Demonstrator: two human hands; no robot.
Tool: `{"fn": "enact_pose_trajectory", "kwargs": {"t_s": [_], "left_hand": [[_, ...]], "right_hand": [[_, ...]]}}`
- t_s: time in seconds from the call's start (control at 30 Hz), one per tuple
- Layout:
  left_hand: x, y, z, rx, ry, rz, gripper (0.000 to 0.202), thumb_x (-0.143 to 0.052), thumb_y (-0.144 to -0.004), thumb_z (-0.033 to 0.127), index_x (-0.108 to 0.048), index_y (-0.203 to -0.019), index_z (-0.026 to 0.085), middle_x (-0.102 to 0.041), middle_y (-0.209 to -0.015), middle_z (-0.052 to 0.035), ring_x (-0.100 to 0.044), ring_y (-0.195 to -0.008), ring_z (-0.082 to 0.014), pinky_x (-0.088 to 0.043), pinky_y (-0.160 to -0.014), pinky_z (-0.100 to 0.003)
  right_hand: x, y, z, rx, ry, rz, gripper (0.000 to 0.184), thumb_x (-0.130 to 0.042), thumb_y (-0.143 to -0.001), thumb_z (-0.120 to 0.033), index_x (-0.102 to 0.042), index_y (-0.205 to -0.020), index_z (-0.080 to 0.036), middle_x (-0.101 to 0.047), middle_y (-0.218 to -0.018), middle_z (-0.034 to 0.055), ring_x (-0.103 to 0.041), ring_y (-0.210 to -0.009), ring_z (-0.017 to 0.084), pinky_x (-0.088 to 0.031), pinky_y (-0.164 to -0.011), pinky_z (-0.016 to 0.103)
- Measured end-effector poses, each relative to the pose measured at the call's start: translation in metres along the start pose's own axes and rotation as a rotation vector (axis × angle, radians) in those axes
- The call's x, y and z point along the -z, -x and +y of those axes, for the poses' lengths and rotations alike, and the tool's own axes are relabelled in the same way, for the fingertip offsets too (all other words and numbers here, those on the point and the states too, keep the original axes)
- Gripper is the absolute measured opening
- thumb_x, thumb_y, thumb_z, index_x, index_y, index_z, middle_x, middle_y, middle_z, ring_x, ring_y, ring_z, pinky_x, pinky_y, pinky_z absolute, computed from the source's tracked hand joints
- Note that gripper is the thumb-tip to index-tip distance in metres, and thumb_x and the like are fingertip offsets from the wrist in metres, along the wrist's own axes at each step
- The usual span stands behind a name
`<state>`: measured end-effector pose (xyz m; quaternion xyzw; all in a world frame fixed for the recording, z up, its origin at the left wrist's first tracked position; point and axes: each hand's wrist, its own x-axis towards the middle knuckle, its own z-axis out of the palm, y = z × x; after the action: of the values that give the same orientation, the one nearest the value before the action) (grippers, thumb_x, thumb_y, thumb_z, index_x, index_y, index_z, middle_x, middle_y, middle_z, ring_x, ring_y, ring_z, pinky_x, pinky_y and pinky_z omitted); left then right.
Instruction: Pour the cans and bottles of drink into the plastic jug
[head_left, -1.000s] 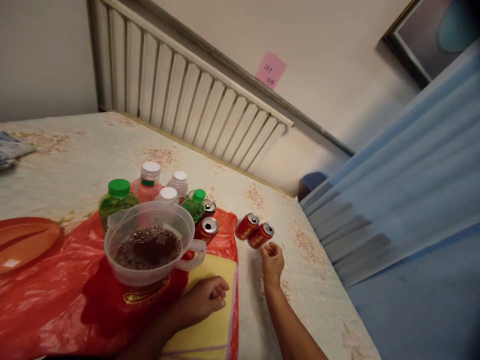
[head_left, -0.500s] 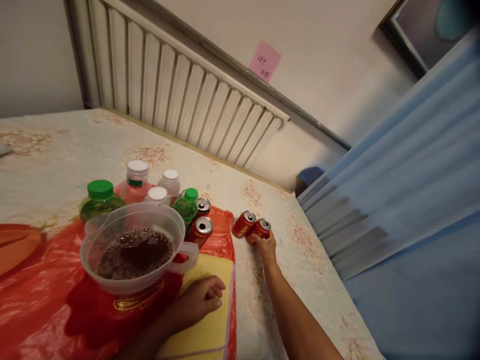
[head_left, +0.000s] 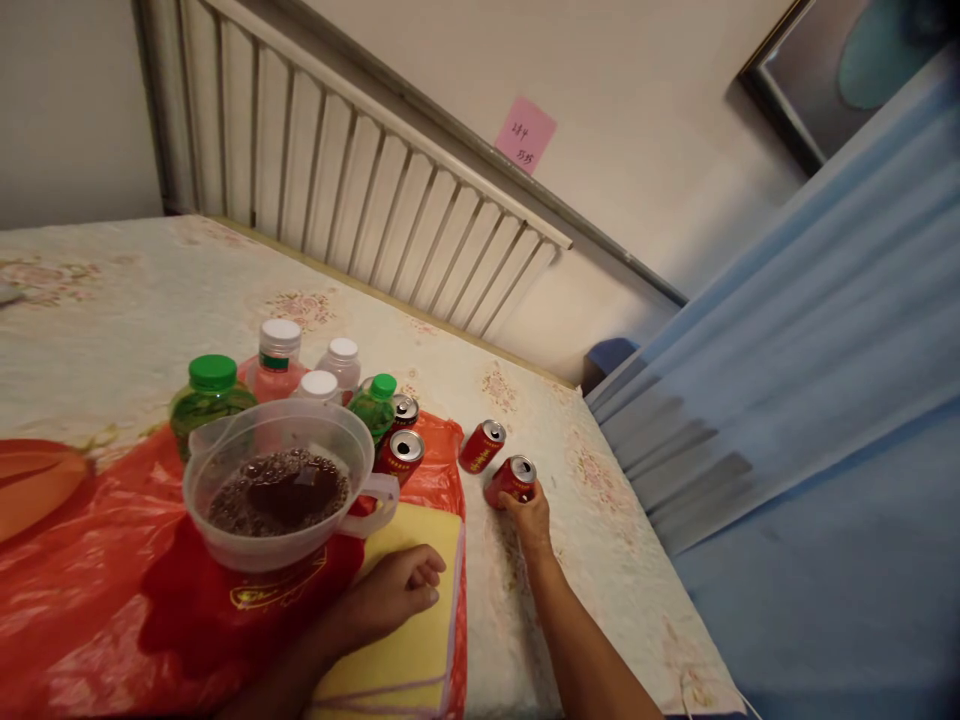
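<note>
My right hand (head_left: 529, 518) is wrapped round a red drink can (head_left: 511, 482), whose top shows an opened hole. The can is on the flowered tablecloth, tilted a little. A second red can (head_left: 482, 447) stands just behind and left of it, apart from it. My left hand (head_left: 397, 592) rests over a folded yellow cloth (head_left: 420, 640) with its fingers loosely curled in and nothing in them. To its left is a clear plastic jug (head_left: 277, 535) with dark, foamy liquid inside and its handle towards the right.
Behind the jug stand a green-capped jar (head_left: 213, 400), white-capped jars (head_left: 279, 370), a small green bottle (head_left: 373, 405) and an opened red can (head_left: 401, 458). Red plastic sheeting (head_left: 82, 610) lies beneath. An orange object (head_left: 37, 485) is at far left. A radiator (head_left: 360, 190) lines the wall.
My right hand has drawn its can a little nearer to me, opening a gap from the other red can. My left hand has barely moved.
</note>
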<state>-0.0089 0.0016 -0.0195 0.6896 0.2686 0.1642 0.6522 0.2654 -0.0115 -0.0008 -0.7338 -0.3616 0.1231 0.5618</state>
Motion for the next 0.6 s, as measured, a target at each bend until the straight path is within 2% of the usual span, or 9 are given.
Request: {"fn": "enact_pose_trajectory", "kwargs": {"t_s": [0.1,0.23,0.47,0.6], "left_hand": [[-0.001,0.0,-0.003,-0.007,0.004,0.005,0.033,-0.057,-0.072,0.027,-0.061,-0.103,0.017,-0.065,-0.1,-0.0063,-0.059,-0.092,-0.0191,-0.048,-0.084,-0.03],[0.0,0.0,-0.004,-0.017,0.001,0.003,0.033,-0.056,-0.073,0.028,-0.061,-0.103,0.016,-0.065,-0.099,-0.0071,-0.059,-0.092,-0.0196,-0.048,-0.084,-0.031],[0.0,-0.001,-0.005,-0.027,0.023,-0.001,0.032,-0.055,-0.073,0.028,-0.062,-0.103,0.016,-0.065,-0.099,-0.0071,-0.06,-0.092,-0.0203,-0.049,-0.083,-0.031],[-0.001,-0.003,-0.009,-0.022,0.018,0.01,0.032,-0.055,-0.074,0.028,-0.062,-0.103,0.017,-0.065,-0.098,-0.0067,-0.06,-0.092,-0.0206,-0.049,-0.082,-0.031]], "right_hand": [[0.005,0.004,-0.001,-0.002,-0.033,-0.056,0.047,-0.075,-0.054,-0.026,-0.065,-0.098,-0.016,-0.072,-0.084,0.0036,-0.064,-0.075,0.023,-0.051,-0.07,0.032],[0.006,0.005,0.0,0.002,-0.083,-0.084,0.054,-0.075,-0.055,-0.03,-0.063,-0.106,-0.016,-0.073,-0.097,0.0068,-0.067,-0.084,0.024,-0.052,-0.075,0.033],[-0.006,0.013,0.003,-0.047,0.078,0.093,0.049,-0.079,-0.05,-0.036,-0.063,-0.092,-0.015,-0.072,-0.084,0.0069,-0.064,-0.074,0.024,-0.05,-0.069,0.033],[-0.006,0.023,0.008,-0.045,0.096,0.066,0.051,-0.08,-0.051,-0.035,-0.064,-0.095,-0.014,-0.071,-0.086,0.007,-0.064,-0.074,0.023,-0.05,-0.068,0.033]]}}
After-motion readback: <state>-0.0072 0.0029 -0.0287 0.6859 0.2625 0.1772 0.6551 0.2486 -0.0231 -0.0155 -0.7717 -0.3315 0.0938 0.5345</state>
